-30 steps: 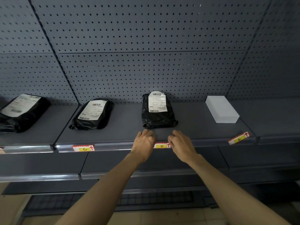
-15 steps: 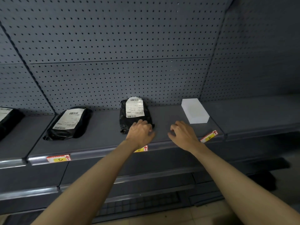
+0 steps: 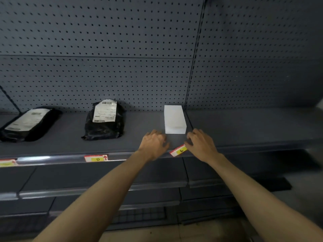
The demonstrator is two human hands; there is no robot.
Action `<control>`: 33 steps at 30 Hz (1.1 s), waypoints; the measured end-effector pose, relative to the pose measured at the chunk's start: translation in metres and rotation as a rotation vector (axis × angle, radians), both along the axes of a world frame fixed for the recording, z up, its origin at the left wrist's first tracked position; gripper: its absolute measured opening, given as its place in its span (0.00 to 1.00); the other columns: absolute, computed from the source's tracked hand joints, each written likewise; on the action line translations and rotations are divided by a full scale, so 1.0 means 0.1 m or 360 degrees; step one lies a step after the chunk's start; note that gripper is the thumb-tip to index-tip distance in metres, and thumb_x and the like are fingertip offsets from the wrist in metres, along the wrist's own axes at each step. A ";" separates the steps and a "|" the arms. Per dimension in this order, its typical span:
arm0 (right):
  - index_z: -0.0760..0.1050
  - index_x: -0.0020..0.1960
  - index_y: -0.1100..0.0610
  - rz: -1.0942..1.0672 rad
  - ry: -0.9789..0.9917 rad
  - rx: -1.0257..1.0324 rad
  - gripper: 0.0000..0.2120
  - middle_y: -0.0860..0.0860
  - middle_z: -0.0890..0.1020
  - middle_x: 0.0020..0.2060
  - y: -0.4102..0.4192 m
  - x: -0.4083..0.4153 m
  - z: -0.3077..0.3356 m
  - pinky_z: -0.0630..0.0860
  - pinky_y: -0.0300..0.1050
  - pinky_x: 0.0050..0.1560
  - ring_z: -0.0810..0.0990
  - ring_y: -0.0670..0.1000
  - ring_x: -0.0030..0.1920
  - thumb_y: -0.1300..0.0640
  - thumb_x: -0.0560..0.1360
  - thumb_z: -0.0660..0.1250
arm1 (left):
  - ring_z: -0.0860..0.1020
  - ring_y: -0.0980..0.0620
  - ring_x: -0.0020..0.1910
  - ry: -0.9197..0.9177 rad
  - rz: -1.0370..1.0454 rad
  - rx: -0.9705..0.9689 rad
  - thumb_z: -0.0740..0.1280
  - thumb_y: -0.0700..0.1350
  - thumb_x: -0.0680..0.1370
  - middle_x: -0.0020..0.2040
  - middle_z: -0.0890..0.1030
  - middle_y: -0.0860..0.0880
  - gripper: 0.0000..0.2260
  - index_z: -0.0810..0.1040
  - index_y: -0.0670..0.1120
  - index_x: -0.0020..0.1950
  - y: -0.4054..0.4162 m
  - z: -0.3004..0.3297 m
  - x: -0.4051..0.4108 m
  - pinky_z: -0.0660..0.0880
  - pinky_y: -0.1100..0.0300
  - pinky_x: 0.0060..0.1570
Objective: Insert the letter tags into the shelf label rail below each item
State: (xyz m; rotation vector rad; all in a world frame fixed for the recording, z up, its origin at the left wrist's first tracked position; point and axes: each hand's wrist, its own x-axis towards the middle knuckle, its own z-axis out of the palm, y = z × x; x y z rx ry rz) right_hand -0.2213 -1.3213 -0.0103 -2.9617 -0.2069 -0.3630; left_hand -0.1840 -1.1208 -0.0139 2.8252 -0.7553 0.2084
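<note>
A red and yellow tag marked E (image 3: 178, 151) lies askew on the shelf's front edge, below a white box (image 3: 174, 118). My right hand (image 3: 201, 145) touches the tag's right end with its fingertips. My left hand (image 3: 153, 144) hovers just left of the tag, fingers curled and empty. The D tag (image 3: 97, 158) sits in the label rail (image 3: 52, 158) below a black parcel with a white label (image 3: 104, 119). Another tag (image 3: 7, 162) sits in the rail at the far left, below a second black parcel (image 3: 28, 124).
A grey pegboard back wall (image 3: 122, 49) rises behind the shelf (image 3: 244, 128). Lower shelves with their own rails (image 3: 87, 191) run beneath. The floor shows at the bottom right.
Both hands and my view have shifted right, from the D tag to the E tag in front of the white box. The D tag stays seated in the rail.
</note>
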 end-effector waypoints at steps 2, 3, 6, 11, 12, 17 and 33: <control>0.75 0.52 0.58 0.0062 0.0007 0.0006 0.09 0.54 0.77 0.49 -0.07 0.00 -0.09 0.76 0.47 0.44 0.76 0.53 0.48 0.53 0.77 0.65 | 0.74 0.45 0.58 0.0035 0.0012 0.0040 0.62 0.53 0.78 0.56 0.79 0.43 0.14 0.78 0.44 0.54 -0.13 -0.12 -0.06 0.71 0.51 0.58; 0.75 0.52 0.58 0.0093 0.0009 0.0005 0.08 0.54 0.77 0.50 -0.09 0.00 -0.14 0.75 0.45 0.44 0.76 0.53 0.48 0.53 0.78 0.64 | 0.74 0.45 0.59 0.0039 0.0017 0.0062 0.63 0.53 0.78 0.58 0.79 0.44 0.14 0.78 0.45 0.55 -0.19 -0.19 -0.08 0.70 0.51 0.58; 0.74 0.57 0.57 0.0181 0.0015 0.0057 0.09 0.53 0.76 0.52 -0.12 0.03 -0.26 0.73 0.42 0.43 0.77 0.52 0.49 0.55 0.79 0.63 | 0.72 0.45 0.61 -0.0020 0.0069 0.0126 0.63 0.51 0.78 0.61 0.77 0.44 0.14 0.77 0.44 0.59 -0.31 -0.37 -0.09 0.69 0.52 0.60; 0.74 0.55 0.58 0.0303 0.0012 0.0089 0.06 0.54 0.77 0.50 -0.13 0.06 -0.36 0.76 0.45 0.44 0.77 0.52 0.48 0.59 0.79 0.63 | 0.71 0.44 0.59 -0.0122 0.0197 0.0215 0.63 0.45 0.77 0.61 0.76 0.44 0.12 0.77 0.44 0.59 -0.44 -0.54 -0.16 0.67 0.52 0.59; 0.75 0.53 0.58 0.0312 -0.0007 0.0087 0.05 0.54 0.77 0.49 -0.15 0.06 -0.38 0.75 0.44 0.42 0.77 0.53 0.48 0.59 0.79 0.63 | 0.71 0.44 0.59 -0.0133 0.0214 0.0205 0.64 0.44 0.77 0.60 0.76 0.44 0.11 0.77 0.44 0.58 -0.45 -0.56 -0.16 0.68 0.52 0.58; 0.76 0.47 0.60 0.0289 -0.0040 0.0032 0.02 0.54 0.76 0.46 -0.22 0.04 -0.40 0.76 0.48 0.42 0.76 0.54 0.46 0.61 0.77 0.65 | 0.72 0.44 0.56 -0.0195 0.0196 0.0215 0.65 0.42 0.75 0.57 0.77 0.45 0.09 0.77 0.44 0.55 -0.49 -0.55 -0.18 0.68 0.53 0.55; 0.79 0.53 0.60 0.0205 0.0055 -0.0156 0.07 0.55 0.80 0.49 -0.24 0.00 -0.46 0.73 0.47 0.54 0.77 0.54 0.50 0.62 0.76 0.65 | 0.72 0.45 0.57 -0.0162 0.0158 0.0321 0.61 0.42 0.78 0.58 0.77 0.45 0.10 0.77 0.45 0.57 -0.51 -0.52 -0.15 0.68 0.53 0.58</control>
